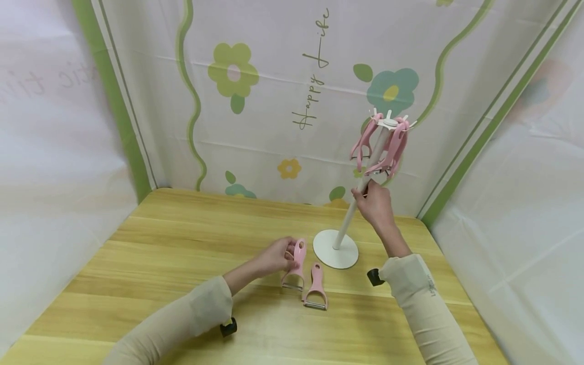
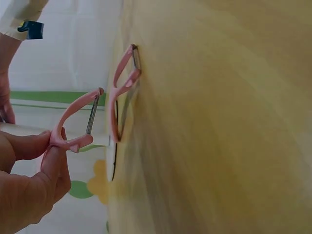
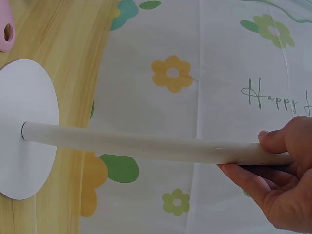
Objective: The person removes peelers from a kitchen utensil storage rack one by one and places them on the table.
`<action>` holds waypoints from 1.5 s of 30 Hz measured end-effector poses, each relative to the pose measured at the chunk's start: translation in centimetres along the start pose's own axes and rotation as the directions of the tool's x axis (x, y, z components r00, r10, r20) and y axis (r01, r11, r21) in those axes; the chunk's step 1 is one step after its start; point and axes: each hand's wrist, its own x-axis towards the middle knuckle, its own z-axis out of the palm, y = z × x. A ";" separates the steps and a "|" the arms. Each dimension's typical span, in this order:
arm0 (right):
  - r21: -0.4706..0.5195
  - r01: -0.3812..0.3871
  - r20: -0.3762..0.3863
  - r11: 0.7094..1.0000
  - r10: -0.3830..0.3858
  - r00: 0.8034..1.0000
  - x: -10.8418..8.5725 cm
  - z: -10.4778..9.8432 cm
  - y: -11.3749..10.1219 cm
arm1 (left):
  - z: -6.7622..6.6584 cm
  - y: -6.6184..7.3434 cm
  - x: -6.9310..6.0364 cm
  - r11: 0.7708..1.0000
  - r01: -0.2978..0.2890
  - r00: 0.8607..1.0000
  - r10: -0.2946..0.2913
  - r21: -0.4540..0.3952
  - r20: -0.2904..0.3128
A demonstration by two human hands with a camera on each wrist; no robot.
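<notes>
My left hand pinches a pink peeler by its handle; in the left wrist view the hand holds that peeler off the table, blade end outward. A second pink peeler lies on the table just right of it, also seen in the left wrist view. My right hand grips the white pole of a stand below its top; in the right wrist view thumb and fingers of the hand wrap the pole. Several pink peelers hang from the stand's hooks.
The stand's round white base rests on the wooden table near its back edge. A printed curtain with flowers rises behind, and white sheets hang at both sides.
</notes>
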 end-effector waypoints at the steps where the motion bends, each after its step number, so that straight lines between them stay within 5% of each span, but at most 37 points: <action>1: 0.001 0.000 0.000 1.000 0.000 1.000 0.0 0.0 0.0 | 0.0 -0.2 0.0 1.000 0.006 1.000 -0.006 0.002 0.002; 16: 0.007 -0.017 0.005 1.000 0.017 1.000 0.1 -0.2 -0.4 | 0.6 -2.2 0.0 0.996 0.089 0.994 -0.087 -0.019 0.064; 26: 0.003 -0.020 0.007 1.000 0.020 1.000 0.2 -0.2 -0.4 | 1.4 -3.0 0.2 0.990 0.132 0.991 -0.133 0.038 0.003; 35: 0.005 -0.008 0.000 1.000 0.008 1.000 0.2 -0.1 -0.3 | 1.8 -3.2 -0.3 0.975 0.099 0.995 -0.090 0.197 -0.052; 45: 0.019 -0.021 0.007 1.000 0.021 1.000 0.0 0.0 -0.2 | 1.9 -3.1 -0.2 0.921 0.081 0.997 -0.072 0.382 -0.040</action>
